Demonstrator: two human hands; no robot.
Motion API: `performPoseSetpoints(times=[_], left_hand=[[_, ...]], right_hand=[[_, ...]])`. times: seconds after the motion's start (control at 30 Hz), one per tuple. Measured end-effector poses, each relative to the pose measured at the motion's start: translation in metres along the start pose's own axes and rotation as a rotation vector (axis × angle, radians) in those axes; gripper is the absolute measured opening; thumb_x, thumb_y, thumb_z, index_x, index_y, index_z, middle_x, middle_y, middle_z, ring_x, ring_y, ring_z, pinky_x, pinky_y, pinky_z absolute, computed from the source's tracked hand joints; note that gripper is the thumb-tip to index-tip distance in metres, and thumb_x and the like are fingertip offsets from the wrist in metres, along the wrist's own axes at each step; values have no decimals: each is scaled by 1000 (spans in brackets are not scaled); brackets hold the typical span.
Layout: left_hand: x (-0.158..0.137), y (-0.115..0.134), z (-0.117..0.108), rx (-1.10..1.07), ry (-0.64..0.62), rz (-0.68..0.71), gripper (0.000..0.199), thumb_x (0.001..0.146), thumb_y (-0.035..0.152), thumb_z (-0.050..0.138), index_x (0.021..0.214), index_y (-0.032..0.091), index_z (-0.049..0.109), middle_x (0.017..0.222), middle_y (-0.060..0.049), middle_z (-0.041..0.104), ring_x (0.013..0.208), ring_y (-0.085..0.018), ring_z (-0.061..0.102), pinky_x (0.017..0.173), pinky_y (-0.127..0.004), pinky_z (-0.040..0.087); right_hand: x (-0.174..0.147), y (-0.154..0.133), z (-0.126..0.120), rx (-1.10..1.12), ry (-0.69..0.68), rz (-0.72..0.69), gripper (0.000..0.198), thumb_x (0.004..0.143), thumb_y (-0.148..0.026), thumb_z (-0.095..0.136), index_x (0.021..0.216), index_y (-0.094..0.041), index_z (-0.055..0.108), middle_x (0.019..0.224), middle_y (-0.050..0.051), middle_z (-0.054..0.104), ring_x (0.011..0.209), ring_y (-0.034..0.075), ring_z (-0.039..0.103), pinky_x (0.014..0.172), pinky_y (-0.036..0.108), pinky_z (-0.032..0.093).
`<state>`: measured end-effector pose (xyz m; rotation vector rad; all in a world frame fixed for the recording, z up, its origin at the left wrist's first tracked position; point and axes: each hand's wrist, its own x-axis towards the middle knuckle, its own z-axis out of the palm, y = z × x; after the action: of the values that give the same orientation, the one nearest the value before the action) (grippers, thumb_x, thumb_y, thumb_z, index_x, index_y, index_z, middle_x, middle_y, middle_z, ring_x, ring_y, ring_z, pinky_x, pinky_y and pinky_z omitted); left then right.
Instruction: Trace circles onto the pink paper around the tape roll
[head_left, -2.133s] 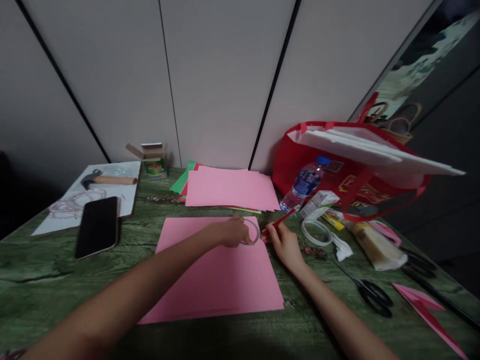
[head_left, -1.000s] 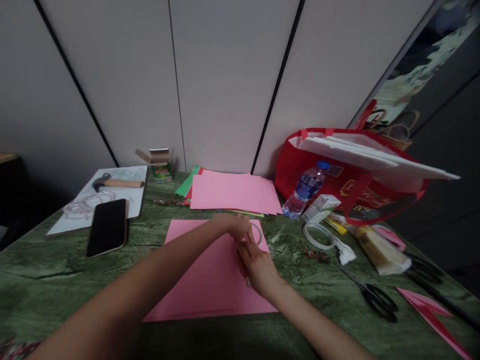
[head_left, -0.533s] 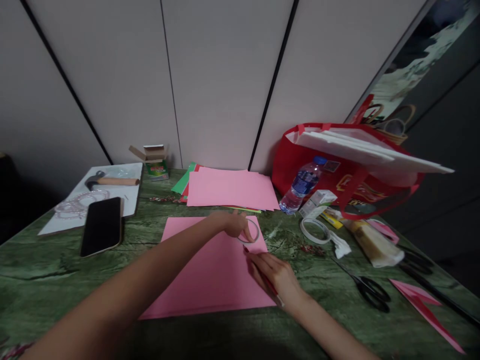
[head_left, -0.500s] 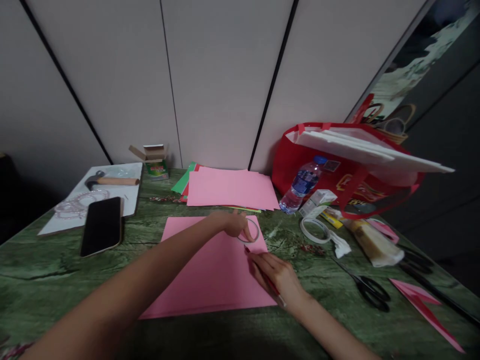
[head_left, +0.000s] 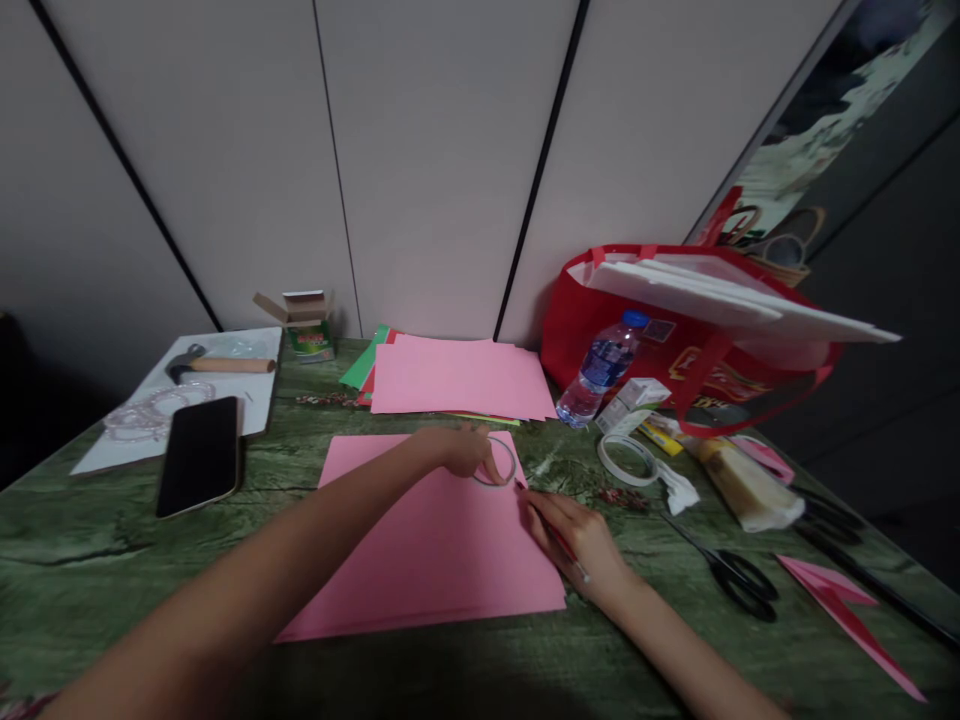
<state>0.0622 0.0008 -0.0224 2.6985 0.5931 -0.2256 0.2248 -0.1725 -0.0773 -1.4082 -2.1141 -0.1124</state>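
The left hand (head_left: 466, 450) lies with thumb and fingers spread over the thin ring (head_left: 514, 462), pinning it near the far right corner of the nearer pink paper stack (head_left: 435, 570). The right hand (head_left: 585, 540) grips the red pencil (head_left: 568, 549), tip just beside the ring. Placing the ring looks done; pencil work at its rim seems under way, though any drawn line is too small to make out, so what remains is unclear. Counted on the desk (head_left: 90, 600): one ring, one pencil, two pink paper stacks, one hammer (head_left: 232, 366), one smartphone (head_left: 201, 455), one water bottle (head_left: 600, 370).
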Motion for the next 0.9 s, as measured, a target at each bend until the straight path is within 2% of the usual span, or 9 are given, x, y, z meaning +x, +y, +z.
performPoseSetpoints(times=[0.13, 0.3, 0.4, 0.5, 0.6, 0.67, 0.77, 0.83, 0.9], left_hand=[[0, 1, 1, 9, -43, 23, 42, 66, 7, 57, 100, 27, 71, 100, -6, 61, 96, -23, 53, 86, -34, 41], [-11, 6, 4, -16, -20, 77, 42, 66, 9, 64, 101, 31, 71, 105, -6, 58, 106, -28, 47, 89, -36, 39], [-21, 3, 14, -60, 76, 107, 42, 68, 12, 67, 105, 31, 69, 107, -7, 57, 112, -30, 42, 94, -40, 36], [-26, -6, 29, -127, 220, 127, 31, 68, 16, 72, 98, 24, 70, 113, -9, 56, 114, -30, 41, 96, -43, 34], [-26, -13, 46, -189, 342, 108, 22, 69, 16, 72, 91, 18, 70, 127, -12, 49, 113, -30, 43, 95, -45, 36], [-26, -14, 56, -229, 420, 99, 15, 72, 13, 69, 86, 16, 69, 128, -12, 48, 115, -29, 43, 95, -45, 36], [-24, -12, 66, -292, 525, 89, 7, 75, 10, 64, 76, 16, 67, 119, -11, 54, 119, -28, 43, 96, -44, 37], [-24, -12, 67, -340, 594, 69, 8, 75, 9, 63, 72, 16, 66, 113, -10, 57, 116, -26, 48, 95, -41, 40], [-26, -15, 64, -389, 667, 35, 7, 77, 11, 60, 74, 16, 65, 110, -10, 59, 108, -23, 54, 91, -38, 44]], right_hand=[[7, 12, 0, 86, -10, 71, 27, 92, -21, 43, 113, -18, 60, 88, 9, 69, 74, 19, 67, 67, 31, 55], [14, 26, 6, 263, 88, 201, 26, 92, -29, 45, 108, -20, 64, 99, 9, 70, 85, 20, 68, 75, 31, 55], [8, 26, 10, 313, 124, 265, 29, 92, -30, 44, 113, -21, 62, 102, 8, 70, 89, 21, 67, 80, 34, 54], [-3, 17, 8, 324, 134, 336, 29, 92, -31, 42, 112, -21, 62, 95, 8, 71, 87, 22, 68, 79, 36, 54], [-16, 5, -3, 334, 14, 379, 31, 86, -38, 54, 112, -21, 58, 107, 10, 67, 92, 24, 66, 82, 38, 53], [-25, -2, -10, 341, -97, 362, 48, 77, -44, 65, 117, -21, 53, 125, 14, 57, 112, 28, 58, 92, 43, 48], [-36, -8, -17, 336, -224, 326, 74, 62, -51, 76, 122, -19, 46, 145, 20, 33, 136, 34, 26, 105, 50, 34], [-41, -12, -17, 337, -280, 336, 80, 60, -54, 76, 122, -17, 44, 149, 23, 21, 139, 34, 15, 107, 50, 29], [-44, -15, -17, 331, -309, 350, 76, 64, -53, 74, 123, -17, 42, 150, 23, 18, 140, 33, 12, 109, 51, 26]])
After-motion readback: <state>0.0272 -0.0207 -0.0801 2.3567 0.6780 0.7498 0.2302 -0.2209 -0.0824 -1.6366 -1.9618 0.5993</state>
